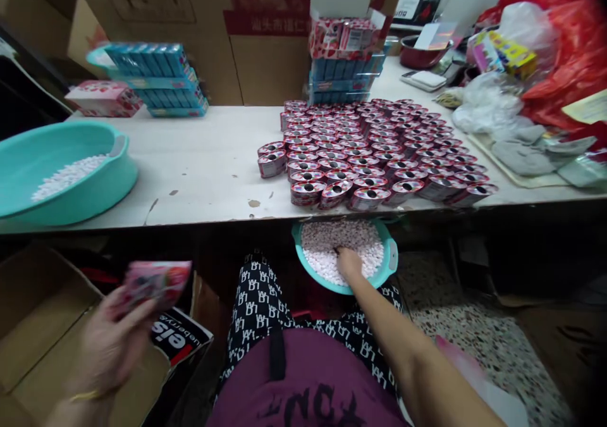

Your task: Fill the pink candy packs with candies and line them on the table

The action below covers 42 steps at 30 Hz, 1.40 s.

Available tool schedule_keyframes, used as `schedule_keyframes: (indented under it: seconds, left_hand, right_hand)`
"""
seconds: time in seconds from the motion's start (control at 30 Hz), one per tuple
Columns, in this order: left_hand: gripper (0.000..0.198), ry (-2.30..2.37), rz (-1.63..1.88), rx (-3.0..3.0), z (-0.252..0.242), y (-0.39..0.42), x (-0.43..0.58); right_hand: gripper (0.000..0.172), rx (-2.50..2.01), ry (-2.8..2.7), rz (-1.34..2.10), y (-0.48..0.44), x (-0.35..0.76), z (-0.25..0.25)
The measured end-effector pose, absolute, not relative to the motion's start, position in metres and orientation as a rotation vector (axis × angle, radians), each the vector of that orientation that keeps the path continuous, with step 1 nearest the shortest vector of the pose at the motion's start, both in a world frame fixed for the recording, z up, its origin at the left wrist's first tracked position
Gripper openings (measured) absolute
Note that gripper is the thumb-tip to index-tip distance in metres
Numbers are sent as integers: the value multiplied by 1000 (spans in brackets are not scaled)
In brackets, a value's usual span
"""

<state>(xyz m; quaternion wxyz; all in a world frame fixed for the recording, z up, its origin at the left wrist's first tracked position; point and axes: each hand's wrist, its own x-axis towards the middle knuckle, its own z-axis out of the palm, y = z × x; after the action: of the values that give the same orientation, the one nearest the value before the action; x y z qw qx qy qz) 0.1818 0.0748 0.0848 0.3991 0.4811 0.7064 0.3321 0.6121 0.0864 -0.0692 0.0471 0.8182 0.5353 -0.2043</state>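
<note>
My left hand (110,345) grips a blurred pink and red packet (155,283) above an open cardboard box (33,326) at the lower left. My right hand (348,264) reaches down into a teal basin (389,259) on my lap, fingers dug into the small white and pink candies (341,237) that fill it. On the white table (199,161) above, several red heart-shaped tins (365,155) stand packed in rows, each with a dark hole on top.
A larger teal basin (95,190) with candies sits at the table's left edge. Stacks of blue boxes (156,79) and a pink box (102,98) stand behind. Blue and pink cartons (346,60), plastic bags (545,47) and cloths (526,148) crowd the right.
</note>
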Motion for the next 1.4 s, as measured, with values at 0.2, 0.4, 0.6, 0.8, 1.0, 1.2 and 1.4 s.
schedule_keyframes:
  seconds: [0.2,0.4,0.6,0.8,1.0,1.2,1.4]
  left_hand:
    - [50,1259,736,1313,28,111,321]
    - [37,1116,685,1724,-14,140,387]
    - [34,1091,684,1925,-31,150,435]
    - [38,1112,658,2033,-41,144,463]
    - [40,1131,637,2017,-49,141,465]
    - [34,1116,705,1888,-48,141,463]
    - [33,1147,837,1720,-40,146,438]
  right_hand:
    - [41,2629,1719,-833,88,622,-84]
    - [35,2656,1838,-992,76,664,-55]
    - [35,2556,2048,-977,70,686,4]
    - [35,2196,1948,-492,78,667,62]
    - [32,1949,2021,-243,90,634,82]
    - [27,1912,2121,-141,83,635,93]
    - [32,2225,1806,-345,62,675,30]
